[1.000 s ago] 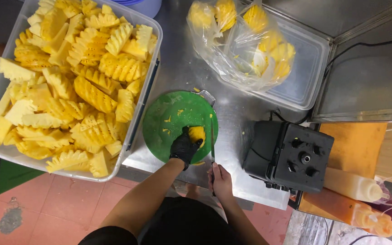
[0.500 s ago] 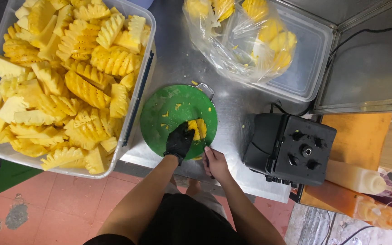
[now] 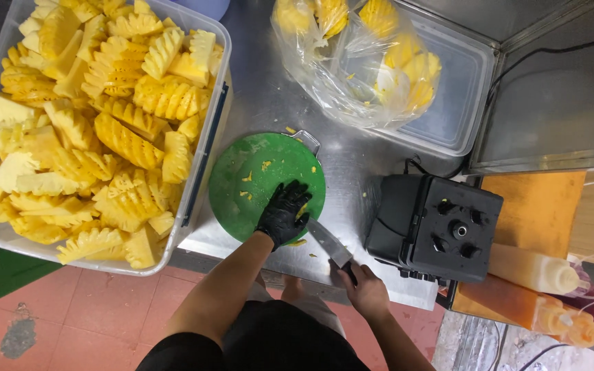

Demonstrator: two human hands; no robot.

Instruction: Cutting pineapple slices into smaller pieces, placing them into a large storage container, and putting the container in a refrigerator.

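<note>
Head camera looked straight down on a steel counter (image 3: 352, 165) where pineapple was being cut. The left hand (image 3: 282, 214), in a black glove, lay cupped over a piece of pineapple (image 3: 302, 212) at the near edge of the round green cutting board (image 3: 256, 178), its fingers closed down on the fruit so that only slivers of yellow showed beside them. The right hand (image 3: 364, 288), bare, was wrapped shut around the handle of a knife (image 3: 329, 244) whose blade angled up toward the gloved fingers, its tip at the board's edge just beside the fruit.

Much appeared done already: the large clear tub (image 3: 204, 148) to the left was heaped with peeled, ridged pineapple chunks (image 3: 91, 124). Across the counter, a clear plastic bag (image 3: 359, 62) resting in a second, shallower container (image 3: 462, 89) held more pineapple pieces, so some fruit looked left to handle. Only small yellow scraps dotted the board. A black blender base (image 3: 438, 227) stood to the right, near orange squeeze bottles (image 3: 537, 271).
</note>
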